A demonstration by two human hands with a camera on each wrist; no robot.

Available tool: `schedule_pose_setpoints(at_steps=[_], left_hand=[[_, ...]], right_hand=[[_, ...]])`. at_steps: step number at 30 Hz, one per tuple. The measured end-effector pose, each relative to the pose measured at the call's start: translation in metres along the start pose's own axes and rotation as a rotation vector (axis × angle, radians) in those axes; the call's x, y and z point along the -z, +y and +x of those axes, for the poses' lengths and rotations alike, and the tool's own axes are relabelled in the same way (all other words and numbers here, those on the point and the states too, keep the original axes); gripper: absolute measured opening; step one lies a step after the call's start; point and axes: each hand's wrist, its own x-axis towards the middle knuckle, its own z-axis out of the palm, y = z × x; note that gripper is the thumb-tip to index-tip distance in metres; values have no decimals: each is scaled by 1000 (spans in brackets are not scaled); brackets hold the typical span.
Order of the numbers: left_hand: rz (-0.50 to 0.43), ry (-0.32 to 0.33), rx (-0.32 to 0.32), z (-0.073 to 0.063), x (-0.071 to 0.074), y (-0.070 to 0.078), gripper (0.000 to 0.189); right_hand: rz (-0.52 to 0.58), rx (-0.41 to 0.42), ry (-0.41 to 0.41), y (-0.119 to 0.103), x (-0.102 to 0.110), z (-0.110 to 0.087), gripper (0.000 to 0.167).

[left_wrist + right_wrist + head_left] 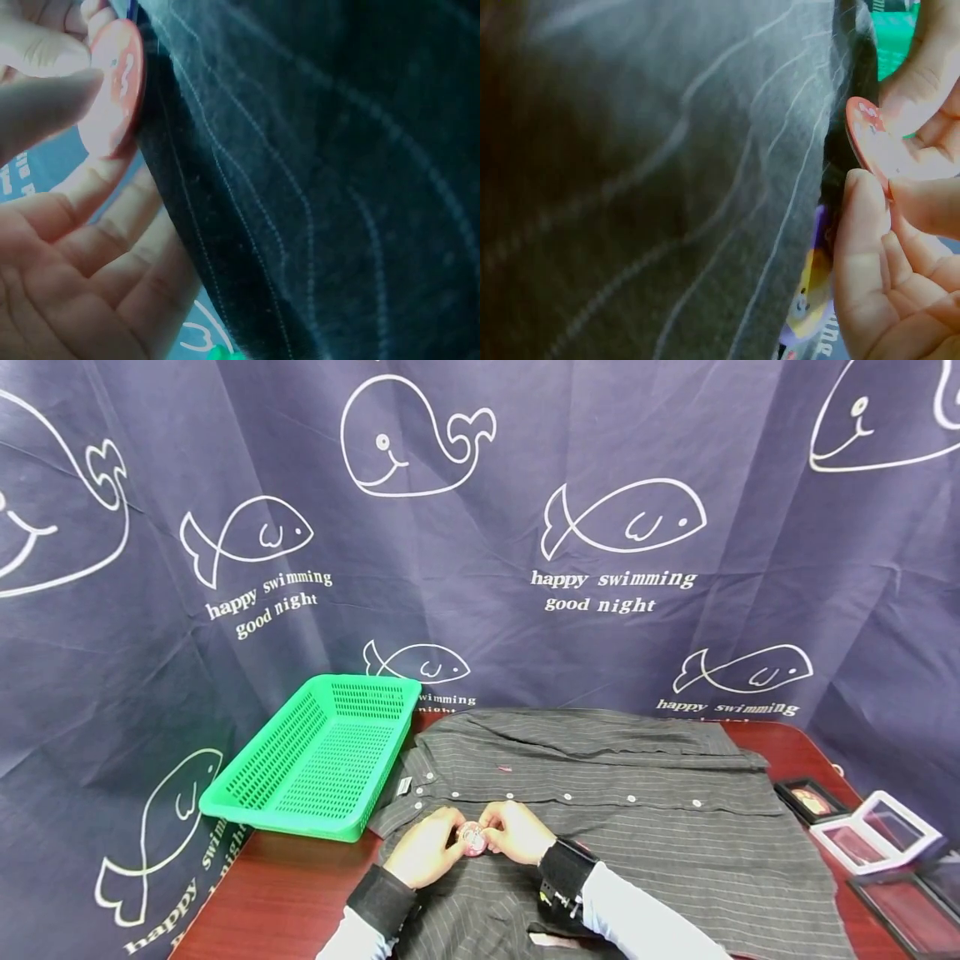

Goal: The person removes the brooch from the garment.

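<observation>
A round pink pin badge (472, 839) with a printed picture is held between both hands, over a dark grey pinstriped shirt (645, 860) laid out flat. My left hand (426, 850) grips the badge from the left side. From the right, my right hand (519, 833) pinches its edge between thumb and forefinger. In the right wrist view the badge (868, 139) stands tilted right beside the striped cloth (705, 187). A thumb lies across the face of the badge (124, 82) in the left wrist view; its back is hidden.
A green plastic basket (330, 768) stands at the left on the red-brown table (270, 885). On the right lie a white open case (873, 835), a black case with a round item (812, 802) and a dark-framed case (911, 914). A dark blue printed curtain (487, 568) hangs behind.
</observation>
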Motion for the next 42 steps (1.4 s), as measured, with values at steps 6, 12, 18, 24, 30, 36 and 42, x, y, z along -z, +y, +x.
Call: schedule_pose_setpoints(at_steps=[6, 12, 18, 24, 30, 36, 42], left_hand=[[63, -65, 23, -3, 1, 6, 32], [86, -119, 44, -6, 2, 12, 39], [146, -153, 38, -9, 4, 14, 43], [179, -194, 40, -9, 7, 16, 50], [177, -211, 46, -10, 8, 18, 50], [184, -228, 54, -9, 10, 18, 54], [181, -266, 86, -8, 9, 17, 58]], right_hand=[[104, -63, -28, -1, -1, 0, 6], [140, -92, -47, -1, -3, -1, 8], [169, -122, -68, -1, -7, -1, 8], [190, -126, -89, 1, -6, -2, 11], [217, -145, -100, 7, -5, -1, 11], [268, -160, -102, 7, 0, -4, 11], [277, -130, -91, 8, 8, -8, 12]])
